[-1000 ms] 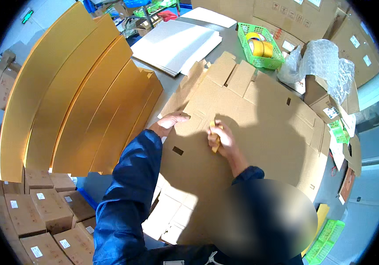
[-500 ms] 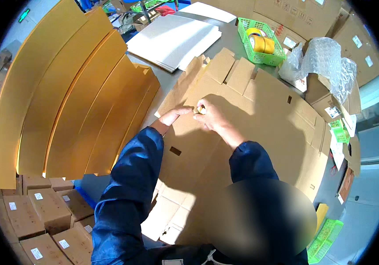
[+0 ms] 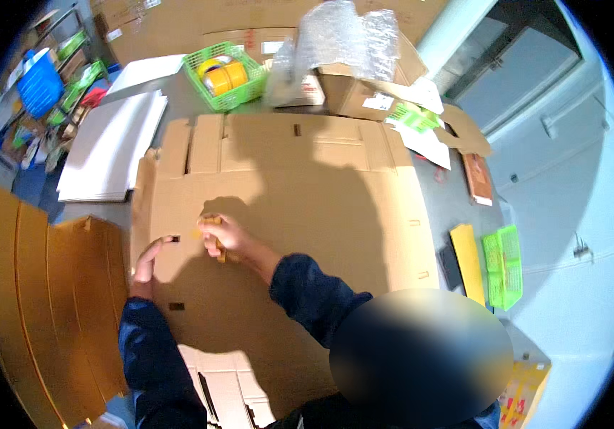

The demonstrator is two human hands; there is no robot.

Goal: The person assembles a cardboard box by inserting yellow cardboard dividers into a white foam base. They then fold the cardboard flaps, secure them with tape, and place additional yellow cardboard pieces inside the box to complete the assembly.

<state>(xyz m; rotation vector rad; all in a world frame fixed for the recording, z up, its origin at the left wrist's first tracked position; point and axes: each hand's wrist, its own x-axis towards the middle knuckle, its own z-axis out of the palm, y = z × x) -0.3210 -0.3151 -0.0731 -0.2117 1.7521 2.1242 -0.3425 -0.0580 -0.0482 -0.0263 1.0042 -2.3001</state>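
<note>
Flat on the table lies a large brown cardboard sheet (image 3: 307,207) with slots and cut flaps. My left hand (image 3: 150,263) rests at its left edge, fingers stretched out toward a small dark slot (image 3: 174,239). To the right of it, above the sheet, my right hand (image 3: 228,238) is closed round a narrow orange-yellow thing (image 3: 220,250). The fingers cover much of that thing, so its kind is not clear.
At the back stand a green basket (image 3: 258,87) of yellow tape rolls (image 3: 225,78) and a carton topped with bubble wrap (image 3: 335,43). White sheets (image 3: 110,150) lie far left. Folded brown boards (image 3: 42,286) stand at near left. Another green basket (image 3: 502,266) is at right.
The view has swung to the right. My hands, close together before, are now apart, the left at the sheet's edge. More of the yellow thing shows in my right hand.
</note>
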